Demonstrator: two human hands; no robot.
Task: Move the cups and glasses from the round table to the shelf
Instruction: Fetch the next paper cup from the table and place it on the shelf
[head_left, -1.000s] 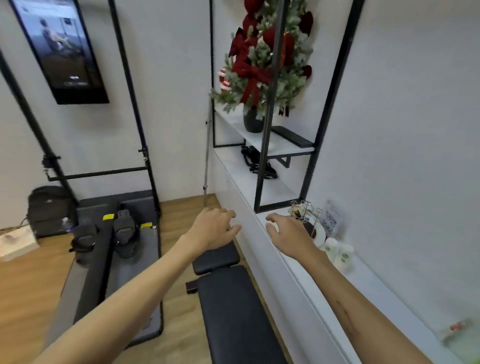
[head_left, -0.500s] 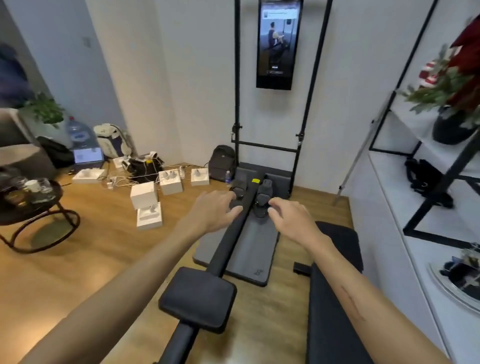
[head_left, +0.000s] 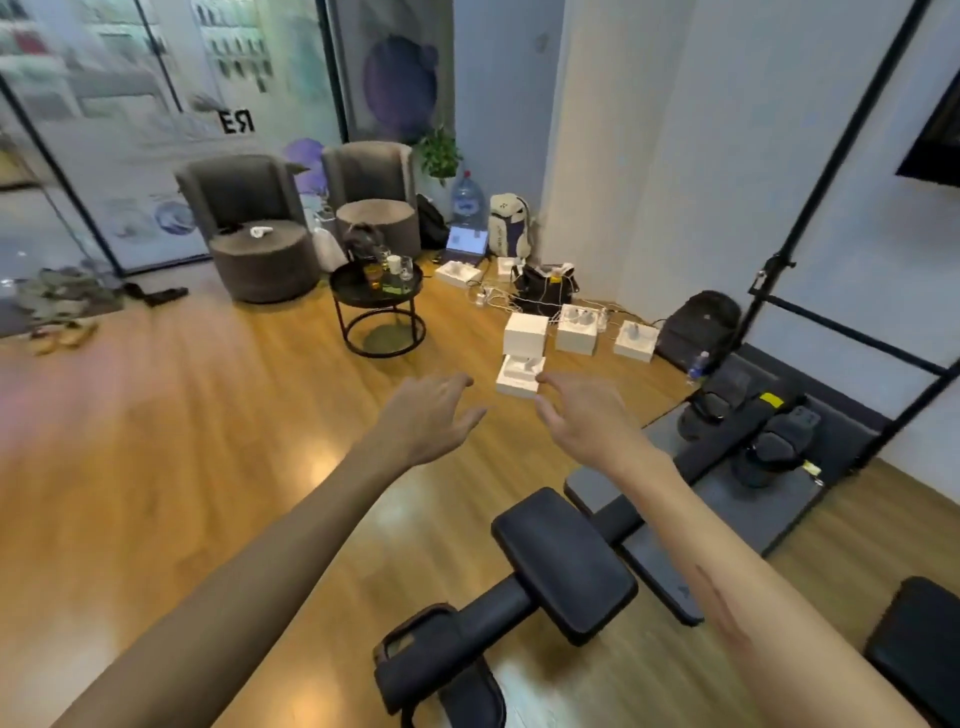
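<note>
A small black round table (head_left: 347, 288) stands across the room on the wooden floor, in front of two grey armchairs. On it sit several cups and glasses, among them an amber glass (head_left: 372, 274), a white cup (head_left: 394, 264) and a clear glass (head_left: 407, 268). My left hand (head_left: 427, 415) and my right hand (head_left: 584, 415) are stretched out in front of me, both empty with fingers apart, well short of the table. The shelf is out of view.
A black exercise bench and rail (head_left: 563, 566) lie low at my front right. White boxes (head_left: 524, 332) and cables lie on the floor right of the table. Grey armchairs (head_left: 244, 202) stand behind it, a black backpack (head_left: 698, 325) by the wall.
My view has swung left, from the white shelf with the Christmas plant, past the exercise machine, to the round table. Both hands stay empty and held out.
</note>
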